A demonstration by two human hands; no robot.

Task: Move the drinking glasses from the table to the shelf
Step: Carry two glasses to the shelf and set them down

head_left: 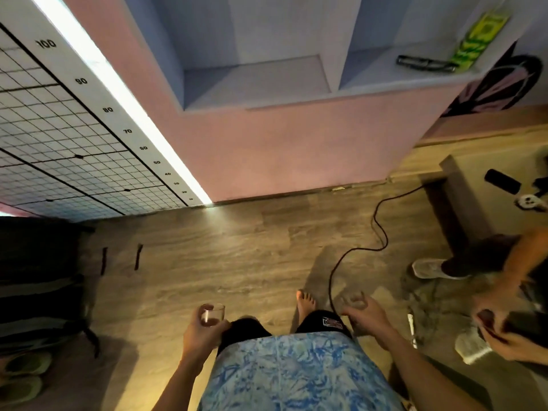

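Clear glass sits upright in left hand grip, fingers wrapped round it, looks empty, low by the thigh. Right hand loose, fingers spread, holding nothing. Shelf ahead: left cubby bare, right cubby holds a dark object.

Clear glossy drinking glass, wood-grain floor with a soft sheen, matt painted shelf, patterned cloth shirt, and a smooth black cable.
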